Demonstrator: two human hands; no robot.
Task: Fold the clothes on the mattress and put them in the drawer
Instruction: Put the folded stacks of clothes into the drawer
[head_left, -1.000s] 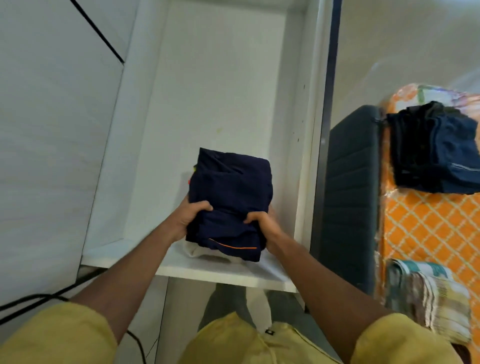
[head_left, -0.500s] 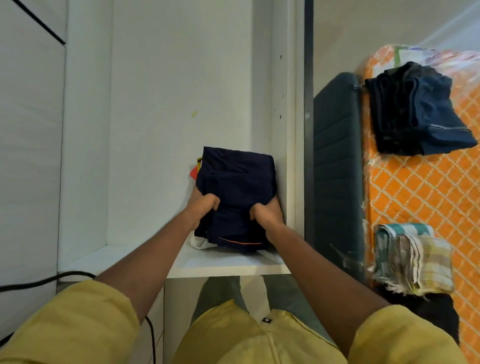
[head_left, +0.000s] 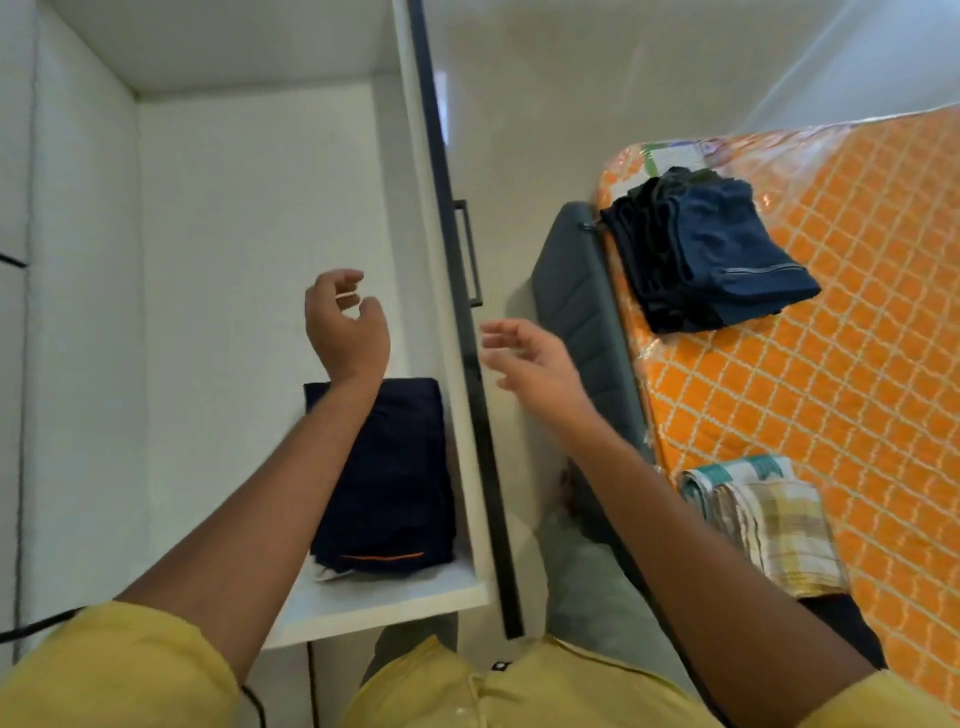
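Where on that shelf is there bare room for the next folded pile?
Free: the white shelf left of the navy folded pile, out to the left wall, and behind it toward the back wall. Crowded: the right side, where the pile sits against the cupboard's right wall.

Folded navy garment (head_left: 387, 473) (orange-trimmed) on shelf (head_left: 374, 597)

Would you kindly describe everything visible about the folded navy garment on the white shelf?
The folded navy garment is dark blue cloth, folded into a neat rectangle, with a thin orange line near its front edge. It lies flat on the white shelf, close to the right wall, atop something white that peeks out beneath. The left forearm crosses over its corner; neither hand holds it.
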